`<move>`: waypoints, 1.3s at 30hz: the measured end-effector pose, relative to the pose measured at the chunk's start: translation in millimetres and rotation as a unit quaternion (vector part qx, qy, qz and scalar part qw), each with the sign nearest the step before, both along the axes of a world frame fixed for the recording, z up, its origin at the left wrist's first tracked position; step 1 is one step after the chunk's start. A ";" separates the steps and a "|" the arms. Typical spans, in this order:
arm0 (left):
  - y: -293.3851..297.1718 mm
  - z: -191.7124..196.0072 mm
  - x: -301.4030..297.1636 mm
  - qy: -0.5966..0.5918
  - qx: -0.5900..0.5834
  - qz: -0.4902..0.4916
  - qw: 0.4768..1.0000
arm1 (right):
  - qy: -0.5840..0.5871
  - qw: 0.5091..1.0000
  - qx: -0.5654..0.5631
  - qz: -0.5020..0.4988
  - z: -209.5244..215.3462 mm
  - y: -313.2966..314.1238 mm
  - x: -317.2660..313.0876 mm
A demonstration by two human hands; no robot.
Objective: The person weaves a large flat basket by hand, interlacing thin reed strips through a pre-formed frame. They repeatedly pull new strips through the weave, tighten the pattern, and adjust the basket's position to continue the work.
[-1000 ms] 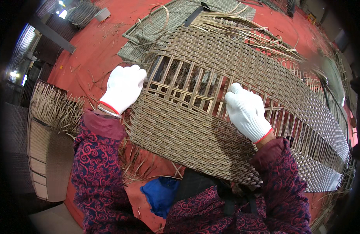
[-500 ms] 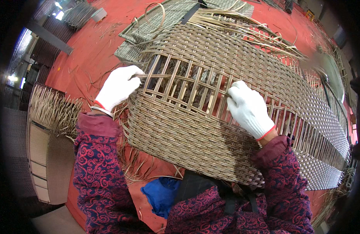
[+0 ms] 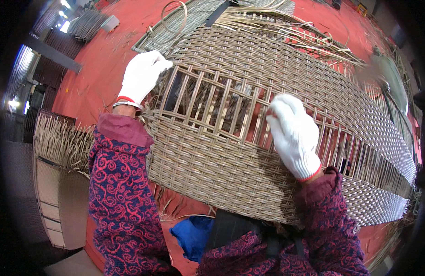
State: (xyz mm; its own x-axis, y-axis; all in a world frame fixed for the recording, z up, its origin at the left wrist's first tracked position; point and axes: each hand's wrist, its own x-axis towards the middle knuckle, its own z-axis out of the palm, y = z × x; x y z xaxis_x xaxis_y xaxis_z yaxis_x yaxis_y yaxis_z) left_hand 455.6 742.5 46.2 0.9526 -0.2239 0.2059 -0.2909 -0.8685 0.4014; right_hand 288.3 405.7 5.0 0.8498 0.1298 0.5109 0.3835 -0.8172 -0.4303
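A brown wicker panel [image 3: 212, 170] lies tilted before me, with a band of bare slats between its two woven parts. At the panel's left end, my left hand [image 3: 141, 77] in a white knit glove is raised near the edge of the upper weave, its fingers pressed together. Whatever they pinch is too small to make out. A thin wicker strand [image 3: 238, 93] crosses the bare slats. Over the middle of the gap hovers my right hand [image 3: 295, 135], also gloved, its fingers loosely bent and a little apart from the thumb. No object shows in it.
Long loose strands [image 3: 267, 20] spread beyond the panel's far edge, beside a dark flat bar [image 3: 217, 16]. Another woven piece [image 3: 164, 34] lies behind. A blue cloth or bag [image 3: 192, 237] rests on the red floor [image 3: 90, 73]. Woven pieces with frayed ends [image 3: 60, 142] stand left.
My left hand has moved up and away from the slats to the panel's upper left edge. My right hand has loosened its fingers. The strand between them now sits differently across the slats.
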 end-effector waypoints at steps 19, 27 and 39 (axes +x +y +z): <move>-116.4 -19.8 -86.5 -0.086 -0.063 -0.124 0.986 | 0.051 0.992 -0.109 -0.030 -9.3 -19.3 4.5; -143.1 -38.6 -64.3 -0.191 0.139 -0.119 0.964 | 0.004 0.995 -0.096 -0.032 -20.1 -19.4 -9.0; -156.4 -31.6 -120.1 -0.214 0.088 -0.080 0.969 | -0.015 0.999 0.003 -0.042 4.2 -116.3 -83.0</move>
State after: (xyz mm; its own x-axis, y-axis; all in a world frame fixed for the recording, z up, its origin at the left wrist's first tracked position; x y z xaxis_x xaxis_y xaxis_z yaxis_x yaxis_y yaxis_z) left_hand 335.5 586.2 14.6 0.7382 -0.4301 0.5196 -0.5350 -0.8425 0.0628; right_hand 205.2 289.4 9.2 0.8415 0.0559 0.5373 0.3275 -0.8438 -0.4252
